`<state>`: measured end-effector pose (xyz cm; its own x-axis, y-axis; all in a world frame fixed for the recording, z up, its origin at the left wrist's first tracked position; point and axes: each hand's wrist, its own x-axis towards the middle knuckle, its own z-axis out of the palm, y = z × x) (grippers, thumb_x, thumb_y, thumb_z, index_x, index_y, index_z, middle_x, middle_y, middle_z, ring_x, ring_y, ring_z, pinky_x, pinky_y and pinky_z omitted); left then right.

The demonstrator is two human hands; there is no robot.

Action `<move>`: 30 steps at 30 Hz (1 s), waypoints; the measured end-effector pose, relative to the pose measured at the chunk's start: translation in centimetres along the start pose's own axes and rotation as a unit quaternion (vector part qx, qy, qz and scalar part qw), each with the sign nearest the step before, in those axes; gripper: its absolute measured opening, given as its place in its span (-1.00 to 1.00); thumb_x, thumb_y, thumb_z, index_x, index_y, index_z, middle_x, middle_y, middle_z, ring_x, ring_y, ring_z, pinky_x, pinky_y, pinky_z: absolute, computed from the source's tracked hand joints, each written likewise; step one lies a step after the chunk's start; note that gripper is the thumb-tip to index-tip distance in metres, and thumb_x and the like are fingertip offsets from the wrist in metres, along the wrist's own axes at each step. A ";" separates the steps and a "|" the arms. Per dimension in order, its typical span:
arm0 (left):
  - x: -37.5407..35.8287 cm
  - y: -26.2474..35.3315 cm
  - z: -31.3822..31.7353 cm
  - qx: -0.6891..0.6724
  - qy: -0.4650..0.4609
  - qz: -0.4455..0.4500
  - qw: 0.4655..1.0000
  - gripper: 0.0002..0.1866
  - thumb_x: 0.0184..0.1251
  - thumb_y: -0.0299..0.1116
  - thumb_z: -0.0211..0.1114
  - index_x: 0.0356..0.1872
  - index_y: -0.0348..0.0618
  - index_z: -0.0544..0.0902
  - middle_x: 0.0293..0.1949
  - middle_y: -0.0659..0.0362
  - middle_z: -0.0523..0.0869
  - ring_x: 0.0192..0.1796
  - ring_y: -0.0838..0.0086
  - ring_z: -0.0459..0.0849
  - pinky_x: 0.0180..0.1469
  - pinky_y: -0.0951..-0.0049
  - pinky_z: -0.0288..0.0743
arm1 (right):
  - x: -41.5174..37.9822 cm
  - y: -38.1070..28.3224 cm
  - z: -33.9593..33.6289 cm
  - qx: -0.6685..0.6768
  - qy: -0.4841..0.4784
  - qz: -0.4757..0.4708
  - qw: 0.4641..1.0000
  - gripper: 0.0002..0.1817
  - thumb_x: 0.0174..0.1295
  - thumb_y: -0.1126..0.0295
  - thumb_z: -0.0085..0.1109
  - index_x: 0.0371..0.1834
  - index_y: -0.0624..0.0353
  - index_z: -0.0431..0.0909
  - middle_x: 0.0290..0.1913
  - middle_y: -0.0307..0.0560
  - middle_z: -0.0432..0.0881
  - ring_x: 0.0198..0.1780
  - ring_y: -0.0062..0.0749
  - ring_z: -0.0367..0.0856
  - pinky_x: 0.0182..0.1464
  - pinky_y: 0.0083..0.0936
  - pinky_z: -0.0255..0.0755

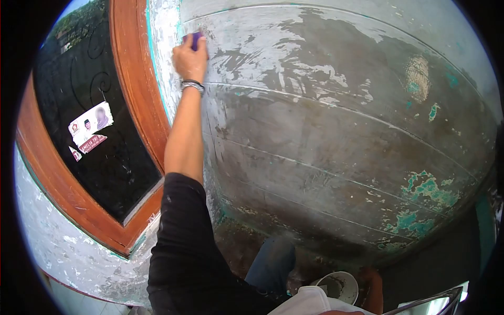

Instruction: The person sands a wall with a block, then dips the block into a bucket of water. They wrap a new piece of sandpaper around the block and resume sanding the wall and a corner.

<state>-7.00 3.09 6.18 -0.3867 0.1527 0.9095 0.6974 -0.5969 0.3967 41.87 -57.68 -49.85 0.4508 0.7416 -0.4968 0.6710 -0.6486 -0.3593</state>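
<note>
Purple object (pixel 197 41), right of the wooden frame (pixel 135 68), is meeting the wall (pixel 294 142), my left hand (pixel 189 59) clamping it; I'd be keeping pressure even, strokes overlapping. What my right hand (pixel 372 281) is gripping, I cannot tell.

Dark window glass (pixel 113 178) was enclosed by an orange-brown wooden frame (pixel 137 79); a torn printed sticker (pixel 92 126) was affixed; pale tiles (pixel 79 302) were seen lower left.
</note>
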 end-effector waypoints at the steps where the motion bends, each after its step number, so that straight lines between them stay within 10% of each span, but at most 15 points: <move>1: -1.0 2.5 0.0 -0.033 0.013 0.006 0.999 -0.58 0.09 -0.03 0.30 -0.09 -0.04 0.69 -0.26 0.06 0.59 -0.21 0.18 0.55 -0.22 0.24 0.49 | 0.2 -0.2 0.2 0.009 -0.035 -0.004 0.999 -0.34 0.03 0.08 0.27 0.20 0.17 0.43 0.21 0.15 0.43 0.20 -0.07 0.45 0.23 -0.24 0.30; 6: -6.8 16.3 -2.3 -0.196 0.015 0.316 0.928 -0.63 0.01 -0.04 0.38 -0.13 0.12 0.71 -0.23 0.18 0.64 -0.18 0.28 0.58 -0.11 0.31 0.48 | 1.4 -3.9 -0.2 -0.056 -0.045 -0.002 0.997 -0.30 0.04 0.03 0.26 0.24 0.14 0.39 0.19 0.13 0.46 0.19 -0.06 0.45 0.23 -0.23 0.30; 9: -6.1 14.1 -4.1 -0.136 -0.037 0.296 0.945 -0.35 -0.02 -0.10 0.41 0.17 -0.04 0.49 -0.06 -0.01 0.50 -0.04 0.12 0.49 0.07 0.22 0.35 | -0.3 -3.4 -0.5 -0.025 0.014 0.005 1.000 -0.27 0.05 -0.01 0.23 0.28 0.11 0.34 0.26 0.14 0.37 0.27 0.00 0.35 0.29 -0.16 0.21; 10: -5.4 11.5 -0.6 -0.169 0.037 0.309 0.935 -0.63 0.06 -0.05 0.36 -0.12 0.04 0.71 -0.30 0.14 0.67 -0.21 0.30 0.59 -0.11 0.32 0.46 | -2.6 -5.6 -2.6 -0.003 0.001 0.047 0.999 -0.19 0.00 -0.05 0.27 0.30 0.13 0.30 0.27 0.14 0.37 0.28 -0.04 0.34 0.29 -0.20 0.23; 15: -4.1 -3.6 -1.3 -0.031 -0.121 -0.051 0.991 -0.56 0.18 0.06 0.19 -0.17 -0.10 0.70 -0.55 0.14 0.69 -0.49 0.32 0.62 -0.34 0.33 0.46 | -7.6 -5.1 -2.4 0.014 0.017 0.051 0.998 -0.26 0.03 0.02 0.24 0.26 0.19 0.34 0.24 0.20 0.39 0.27 -0.01 0.35 0.28 -0.22 0.24; 19: -9.2 -2.3 -4.6 -0.172 -0.213 -0.121 0.954 -0.55 0.31 -0.05 0.11 -0.09 -0.26 0.66 -0.51 0.24 0.63 -0.43 0.60 0.51 -0.32 0.48 0.43 | -8.7 -5.5 -1.1 -0.016 -0.024 0.068 0.997 -0.32 0.05 0.08 0.21 0.24 0.18 0.36 0.17 0.19 0.46 0.20 0.00 0.43 0.23 -0.23 0.29; 21: -14.9 1.6 -7.6 -0.285 -0.288 -0.114 0.907 -0.57 0.38 -0.13 0.04 -0.04 -0.31 0.62 -0.55 0.28 0.53 -0.45 0.62 0.43 -0.25 0.49 0.44 | -9.8 -4.6 -1.2 0.001 -0.008 0.066 0.998 -0.35 0.07 0.10 0.21 0.22 0.18 0.38 0.16 0.19 0.47 0.19 -0.01 0.44 0.23 -0.24 0.30; 23: -21.8 6.2 -10.6 -0.476 -0.364 -0.318 0.734 -0.55 0.39 -0.16 0.05 0.22 -0.16 0.42 -0.55 0.36 0.37 -0.47 0.58 0.41 -0.15 0.36 0.50 | -10.2 -5.5 -2.8 0.040 0.000 0.068 0.997 -0.38 0.08 0.16 0.21 0.21 0.20 0.39 0.15 0.19 0.47 0.19 -0.04 0.44 0.23 -0.29 0.29; 27: -30.9 13.4 -15.8 -0.560 -0.423 -0.459 0.544 -0.42 0.36 -0.01 0.03 0.31 -0.07 0.25 0.22 0.10 0.43 0.23 0.26 0.43 0.13 0.06 0.40 | -8.4 -6.8 -3.0 0.095 0.041 -0.018 0.994 -0.40 0.07 0.19 0.24 0.19 0.23 0.40 0.15 0.19 0.48 0.20 -0.06 0.43 0.24 -0.31 0.28; 30: -36.3 16.1 -16.5 -0.626 -0.481 -0.496 0.362 -0.35 0.36 0.03 0.03 0.32 -0.19 0.21 0.28 -0.01 0.35 0.31 0.18 0.34 0.29 0.05 0.25 | -8.8 -6.2 -2.8 0.060 0.029 0.050 0.996 -0.37 0.06 0.20 0.24 0.23 0.17 0.38 0.19 0.18 0.44 0.26 -0.09 0.37 0.27 -0.32 0.24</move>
<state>8.31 -25.12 -22.52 0.7362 0.6254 0.2586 -0.5498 0.3298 0.7675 35.43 -59.73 -41.05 0.5482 0.6784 -0.4892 0.5465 -0.7333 -0.4045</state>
